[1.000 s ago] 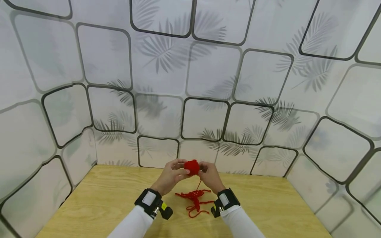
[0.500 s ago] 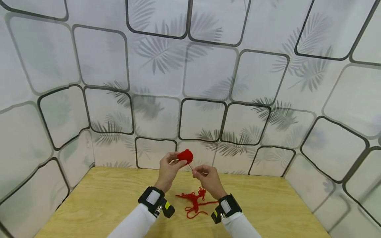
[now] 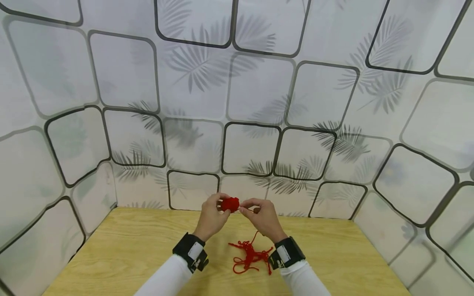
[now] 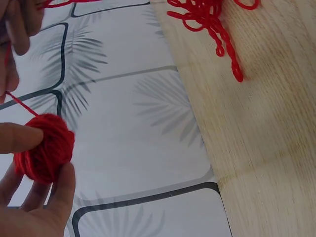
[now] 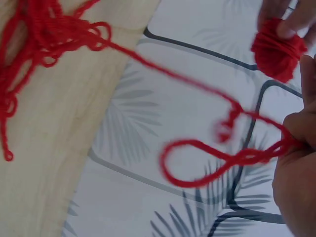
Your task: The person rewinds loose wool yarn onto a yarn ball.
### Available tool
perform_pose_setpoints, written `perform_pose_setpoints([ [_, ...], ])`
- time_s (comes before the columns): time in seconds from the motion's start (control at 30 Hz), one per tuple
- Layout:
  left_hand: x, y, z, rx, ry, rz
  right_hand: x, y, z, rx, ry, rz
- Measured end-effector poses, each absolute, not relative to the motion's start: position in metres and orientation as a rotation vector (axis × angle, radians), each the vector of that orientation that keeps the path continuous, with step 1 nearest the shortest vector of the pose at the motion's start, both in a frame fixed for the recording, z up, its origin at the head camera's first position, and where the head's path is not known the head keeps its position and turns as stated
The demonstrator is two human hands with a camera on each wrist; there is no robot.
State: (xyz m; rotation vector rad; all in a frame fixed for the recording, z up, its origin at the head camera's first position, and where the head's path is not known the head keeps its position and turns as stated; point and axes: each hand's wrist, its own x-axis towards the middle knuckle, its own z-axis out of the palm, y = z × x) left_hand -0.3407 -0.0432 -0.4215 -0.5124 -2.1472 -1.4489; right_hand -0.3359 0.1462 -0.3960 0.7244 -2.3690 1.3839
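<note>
A ball of red yarn sits in my left hand, between the thumb and the curled fingers. My right hand pinches the yarn strand that comes off the ball, close beside it. Both hands are raised over the far part of the table. From the right hand hangs a twisted loop of yarn, and another strand runs down to a loose tangle of red yarn lying on the table between the forearms.
The light wood table ends at a pale wall covering with dark outlined squares and leaf prints. It also closes in the left and right sides. Each wrist wears a black strap with a small camera.
The right hand first drew the strand away down and right from the ball, then came back beside it. The left hand rose and lowered again. The tangle has shifted slightly right.
</note>
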Motion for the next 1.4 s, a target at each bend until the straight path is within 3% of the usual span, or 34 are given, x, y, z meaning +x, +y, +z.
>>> perform_pose_setpoints([
  [0.37,-0.335,-0.056,-0.421,-0.792,-2.399,-1.544,-0.336,0.149,-0.382,0.734,-2.296,1.382],
  [0.67,-0.329,-0.066,-0.417,-1.099,-2.267,-2.127,-0.316,0.144,-0.365,0.775,-2.237,1.455],
  [0.8,-0.327,-0.069,-0.415,-1.186,-2.073,-2.406,-0.322,0.142,-0.380,0.737,-2.217,1.528],
  [1.07,-0.323,-0.071,-0.416,-0.964,-1.753,-2.720,-0.338,0.137,-0.423,0.557,-2.322,1.612],
  [1.4,-0.326,-0.065,-0.414,-0.645,-1.685,-2.674,-0.320,0.128,-0.430,0.664,-2.415,1.413],
])
